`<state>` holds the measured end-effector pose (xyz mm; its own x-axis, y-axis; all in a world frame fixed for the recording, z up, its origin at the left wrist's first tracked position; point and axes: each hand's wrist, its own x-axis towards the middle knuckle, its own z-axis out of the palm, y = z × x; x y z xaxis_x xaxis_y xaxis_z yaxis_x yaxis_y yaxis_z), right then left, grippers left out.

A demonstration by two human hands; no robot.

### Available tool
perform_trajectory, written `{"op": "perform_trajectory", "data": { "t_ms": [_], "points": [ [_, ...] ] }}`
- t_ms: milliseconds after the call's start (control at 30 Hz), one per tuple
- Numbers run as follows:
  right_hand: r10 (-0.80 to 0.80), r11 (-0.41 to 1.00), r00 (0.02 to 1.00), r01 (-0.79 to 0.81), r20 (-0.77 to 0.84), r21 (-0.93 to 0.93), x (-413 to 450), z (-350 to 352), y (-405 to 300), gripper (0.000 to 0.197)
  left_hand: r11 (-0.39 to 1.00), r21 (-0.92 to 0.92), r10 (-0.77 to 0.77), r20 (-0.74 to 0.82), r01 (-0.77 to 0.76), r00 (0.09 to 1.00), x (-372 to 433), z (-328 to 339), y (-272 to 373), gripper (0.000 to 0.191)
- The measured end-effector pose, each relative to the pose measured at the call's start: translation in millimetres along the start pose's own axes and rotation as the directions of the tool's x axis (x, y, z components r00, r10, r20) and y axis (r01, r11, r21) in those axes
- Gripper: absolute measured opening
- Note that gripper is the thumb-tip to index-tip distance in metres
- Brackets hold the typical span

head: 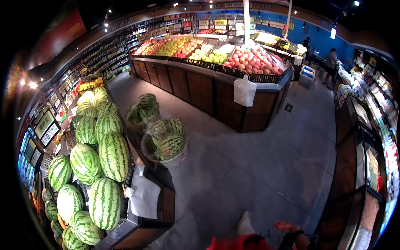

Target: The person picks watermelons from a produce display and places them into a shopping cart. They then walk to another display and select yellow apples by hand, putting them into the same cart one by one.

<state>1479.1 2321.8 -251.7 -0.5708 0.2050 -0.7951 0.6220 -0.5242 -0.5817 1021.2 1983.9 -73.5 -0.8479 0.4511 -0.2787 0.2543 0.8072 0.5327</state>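
At the bottom edge, my right hand (285,225) hangs over the grey floor (250,181), a dark band around its wrist. It is small and blurred, with no object visible in it and its fingers seemingly loose. My left hand is out of view. Red cloth (229,243) and a light shoe (245,223) show beside the hand. To the left, large striped watermelons (104,203) lie heaped on a dark wooden stand (165,207). A roll of plastic bags (145,197) hangs at its corner. Wrapped baskets of watermelons (170,147) stand on the floor alongside.
Ahead stands a wooden fruit island (200,90) with apples (251,59) and a hanging white plastic bag (245,90). Along the right runs a counter with bins (370,165). A person (331,64) is near a grey bin (307,76) at the far right. Price signs (47,128) line the left.
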Motion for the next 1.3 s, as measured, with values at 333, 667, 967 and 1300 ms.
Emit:
{"op": "perform_trajectory", "data": {
  "t_ms": [333,667,967,1300],
  "points": [
    [-0.202,0.692,0.979,0.13,-0.017,-0.71,111,-136,-255,0.037,0.963,-0.093,-0.268,-0.193,0.254,0.944,69,61,125,0.027],
    [-0.124,0.608,0.99,0.13,0.068,-0.783,264,-224,-457,0.041,0.904,-0.185,-0.423,-0.262,0.385,0.867,236,111,235,0.026],
    [-0.096,0.707,0.987,0.158,0.127,-0.689,408,-320,-609,0.036,0.882,-0.233,-0.466,-0.309,0.409,0.829,420,120,343,0.025],
    [-0.097,0.843,0.952,0.234,0.291,-0.484,572,-329,-896,0.033,0.719,-0.337,-0.693,-0.414,0.608,0.591,561,143,423,0.025]
  ]
}}
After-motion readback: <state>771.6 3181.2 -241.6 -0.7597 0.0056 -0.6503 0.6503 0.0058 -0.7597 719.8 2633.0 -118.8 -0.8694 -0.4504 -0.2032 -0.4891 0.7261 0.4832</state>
